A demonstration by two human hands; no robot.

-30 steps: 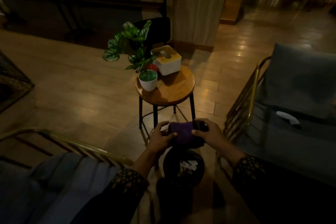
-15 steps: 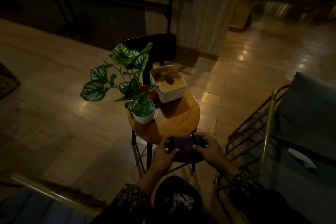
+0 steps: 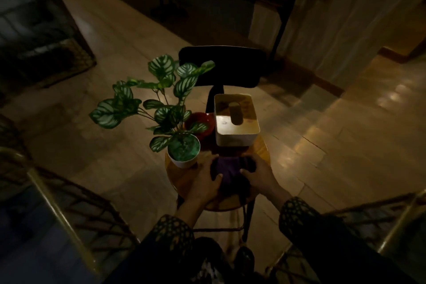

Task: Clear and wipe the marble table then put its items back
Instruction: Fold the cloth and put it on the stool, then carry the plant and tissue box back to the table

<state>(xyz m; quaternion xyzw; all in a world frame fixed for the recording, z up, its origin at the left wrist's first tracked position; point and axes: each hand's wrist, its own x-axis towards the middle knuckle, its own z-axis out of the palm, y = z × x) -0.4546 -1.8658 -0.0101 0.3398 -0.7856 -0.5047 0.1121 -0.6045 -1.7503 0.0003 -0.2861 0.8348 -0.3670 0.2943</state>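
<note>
Now both hands [image 3: 207,182] [image 3: 258,176] clutching purple cloth [image 3: 227,170], lower onto the stool [image 3: 182,182].

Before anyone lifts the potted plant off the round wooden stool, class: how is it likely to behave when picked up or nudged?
The potted plant probably tips easily: its long leafy stems lean far to the left of the small white pot. It sits near the wooden stool's edge, so a nudge could send it off. It looks light, possibly artificial, though the dim light leaves that unclear.
</note>
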